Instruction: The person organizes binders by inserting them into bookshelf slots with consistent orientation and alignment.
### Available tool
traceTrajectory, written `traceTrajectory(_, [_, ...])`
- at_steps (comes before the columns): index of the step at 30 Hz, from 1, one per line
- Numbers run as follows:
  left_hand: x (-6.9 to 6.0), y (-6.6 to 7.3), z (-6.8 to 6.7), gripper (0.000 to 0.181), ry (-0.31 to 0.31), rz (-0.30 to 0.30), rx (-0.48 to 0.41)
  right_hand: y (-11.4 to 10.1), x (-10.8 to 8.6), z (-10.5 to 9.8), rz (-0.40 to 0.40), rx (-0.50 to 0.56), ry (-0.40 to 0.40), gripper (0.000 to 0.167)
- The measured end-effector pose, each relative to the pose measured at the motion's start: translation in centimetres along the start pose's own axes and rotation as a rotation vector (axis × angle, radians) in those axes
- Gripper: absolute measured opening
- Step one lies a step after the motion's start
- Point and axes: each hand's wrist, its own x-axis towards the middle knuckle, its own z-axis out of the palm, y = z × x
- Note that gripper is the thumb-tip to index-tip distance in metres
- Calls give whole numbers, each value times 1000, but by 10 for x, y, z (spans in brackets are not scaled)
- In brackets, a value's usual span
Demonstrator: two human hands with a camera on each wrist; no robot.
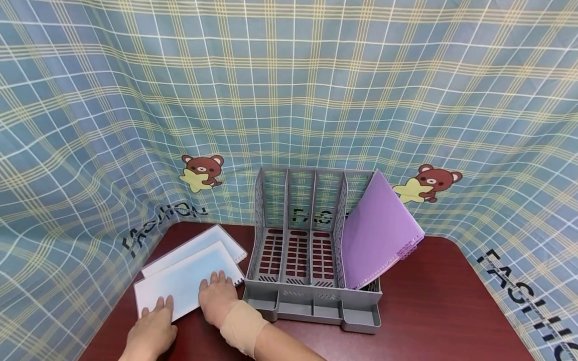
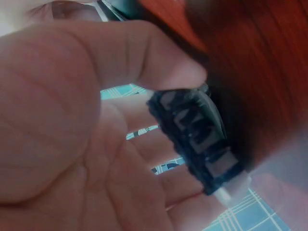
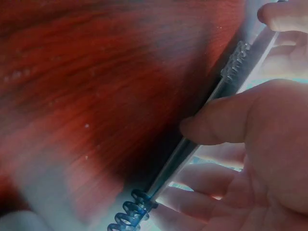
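Note:
In the head view a pale blue-and-white spiral notebook (image 1: 187,276) lies at the left of the table, over part of a second pale notebook (image 1: 189,246). My left hand (image 1: 152,328) grips its near left corner. In the left wrist view, the thumb and fingers are on either side of a dark spiral binding (image 2: 195,139). My right hand (image 1: 219,300) holds the near edge farther right, fingers over the cover. The right wrist view shows that thumb against the notebook's edge, between a dark coil (image 3: 132,209) and a clear coil (image 3: 236,61).
A grey file rack (image 1: 313,291) with upright dividers and small front trays stands mid-table. Leaning in its rightmost slot is a purple spiral notebook (image 1: 381,230), sticking out to the right. Plaid cloth (image 1: 307,100) hangs behind and along both sides of the dark red table (image 1: 424,311).

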Motion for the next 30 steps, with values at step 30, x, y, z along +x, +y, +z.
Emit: traceTrajectory(30, [-4, -4, -2, 34, 138, 36, 24, -16, 24, -1, 75, -64, 124, 20])
